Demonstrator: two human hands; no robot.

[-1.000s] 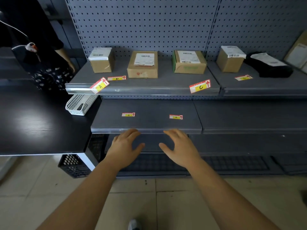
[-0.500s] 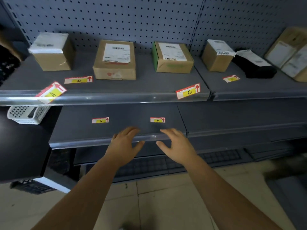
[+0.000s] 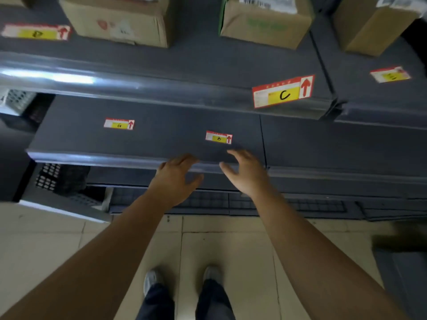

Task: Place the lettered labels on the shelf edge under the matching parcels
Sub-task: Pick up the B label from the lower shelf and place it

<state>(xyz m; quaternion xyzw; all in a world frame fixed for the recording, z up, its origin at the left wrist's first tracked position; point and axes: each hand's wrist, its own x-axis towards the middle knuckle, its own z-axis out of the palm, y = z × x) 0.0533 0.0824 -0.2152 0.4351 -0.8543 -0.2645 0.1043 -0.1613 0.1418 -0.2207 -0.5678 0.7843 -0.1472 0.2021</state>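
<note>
Since half a second ago your view has tipped down and closed in on the shelving: your shoes now show, and the A label has slipped out of view at the left. Your left hand (image 3: pixel 178 179) and right hand (image 3: pixel 246 173) have come forward to the front lip of the lower shelf (image 3: pixel 80 155), both spread open and holding nothing.

The B label (image 3: pixel 219 137) lies flat just beyond your right fingertips (image 3: pixel 233 153). Judging by that, picking it up is the step in hand: pinch one short edge with thumb and forefinger instead of scraping it along the steel, and keep its red arrow pointing up.

The G label (image 3: pixel 119 124) lies further left on the same shelf. Above, the C label (image 3: pixel 283 91) sits tilted on the upper shelf edge (image 3: pixel 161 86).

The parcels (image 3: pixel 265 21) are cut off at the top, so no letters on them can be read; the D label (image 3: pixel 35 33) and the far-right label (image 3: pixel 390 74) are blurred.
</note>
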